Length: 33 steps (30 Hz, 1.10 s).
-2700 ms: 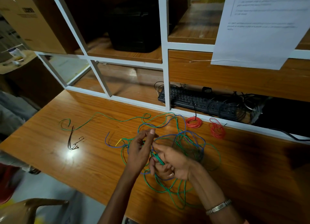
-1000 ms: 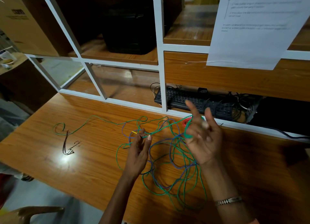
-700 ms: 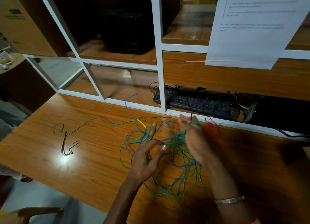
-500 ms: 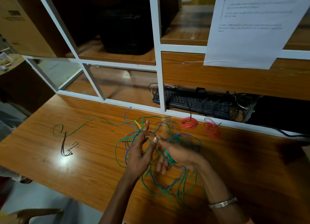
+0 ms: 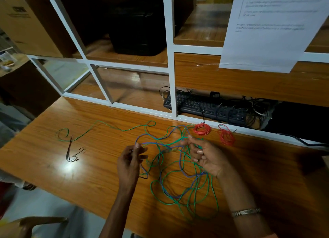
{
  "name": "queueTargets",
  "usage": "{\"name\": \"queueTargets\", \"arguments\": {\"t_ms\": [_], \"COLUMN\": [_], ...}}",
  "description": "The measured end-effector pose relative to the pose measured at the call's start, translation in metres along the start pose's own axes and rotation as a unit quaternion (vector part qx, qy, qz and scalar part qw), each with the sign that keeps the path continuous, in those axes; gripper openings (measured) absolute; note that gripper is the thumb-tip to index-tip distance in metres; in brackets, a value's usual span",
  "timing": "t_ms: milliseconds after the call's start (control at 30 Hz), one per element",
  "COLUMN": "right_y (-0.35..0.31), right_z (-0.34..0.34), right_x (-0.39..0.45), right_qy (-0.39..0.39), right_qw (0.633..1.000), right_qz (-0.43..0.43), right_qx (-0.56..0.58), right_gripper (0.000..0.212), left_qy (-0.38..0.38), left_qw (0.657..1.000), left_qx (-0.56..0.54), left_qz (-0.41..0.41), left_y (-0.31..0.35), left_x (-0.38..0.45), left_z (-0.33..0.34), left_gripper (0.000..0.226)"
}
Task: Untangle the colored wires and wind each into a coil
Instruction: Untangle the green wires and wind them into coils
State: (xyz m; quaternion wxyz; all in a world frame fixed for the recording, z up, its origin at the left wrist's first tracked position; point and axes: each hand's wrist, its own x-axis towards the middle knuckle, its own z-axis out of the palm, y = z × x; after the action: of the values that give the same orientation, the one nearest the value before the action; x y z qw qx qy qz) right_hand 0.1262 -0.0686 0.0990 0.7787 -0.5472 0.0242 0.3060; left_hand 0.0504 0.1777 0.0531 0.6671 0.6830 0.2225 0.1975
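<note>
A tangle of green wire (image 5: 179,201) and blue wire (image 5: 188,175) lies in loose loops on the wooden table (image 5: 53,166). My left hand (image 5: 130,159) pinches the blue wire near its end, at the left of the tangle. My right hand (image 5: 207,155) holds green strands between thumb and fingers at the tangle's top. One green strand (image 5: 106,126) trails far left across the table. Two red wire coils (image 5: 202,129) (image 5: 226,137) lie wound near the shelf frame.
A short bunch of dark wires (image 5: 71,152) lies at the left. A white shelf frame (image 5: 171,77) stands behind the table, with a black keyboard (image 5: 204,106) and cables beyond it. A paper sheet (image 5: 272,29) hangs at the upper right. A chair arm (image 5: 35,221) shows below left.
My hands have drawn apart: the left has moved left with the blue wire, the right up and right with green strands. The tangle has spread wider.
</note>
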Motion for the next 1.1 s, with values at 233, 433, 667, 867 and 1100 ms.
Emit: {"name": "queueTargets", "arguments": {"t_ms": [233, 433, 667, 867, 1100], "right_y": [0.011, 0.015, 0.019, 0.013, 0.004], "right_z": [-0.017, -0.037, -0.037, -0.011, -0.003], "right_x": [0.005, 0.022, 0.01, 0.004, -0.006], "right_qy": [0.062, 0.202, 0.103, 0.021, -0.011], "right_qw": [0.998, 0.978, 0.994, 0.997, 0.997], "right_qz": [-0.01, -0.026, -0.015, -0.018, -0.036], "right_qx": [-0.007, 0.043, -0.022, -0.077, -0.067], "right_gripper": [0.04, 0.032, 0.037, 0.042, 0.043], "left_qy": [0.209, 0.284, 0.128, -0.037, -0.072], "left_qw": [0.971, 0.946, 0.979, 0.982, 0.983], "left_qx": [-0.103, -0.145, -0.114, -0.106, -0.065], "left_qz": [-0.057, -0.066, -0.113, -0.15, -0.153], "left_y": [0.001, 0.0, 0.004, 0.012, 0.014], "left_x": [0.021, 0.03, 0.024, 0.012, 0.002], "left_z": [-0.034, -0.049, -0.042, 0.001, 0.014], "left_gripper": [0.031, 0.029, 0.032, 0.085, 0.066]}}
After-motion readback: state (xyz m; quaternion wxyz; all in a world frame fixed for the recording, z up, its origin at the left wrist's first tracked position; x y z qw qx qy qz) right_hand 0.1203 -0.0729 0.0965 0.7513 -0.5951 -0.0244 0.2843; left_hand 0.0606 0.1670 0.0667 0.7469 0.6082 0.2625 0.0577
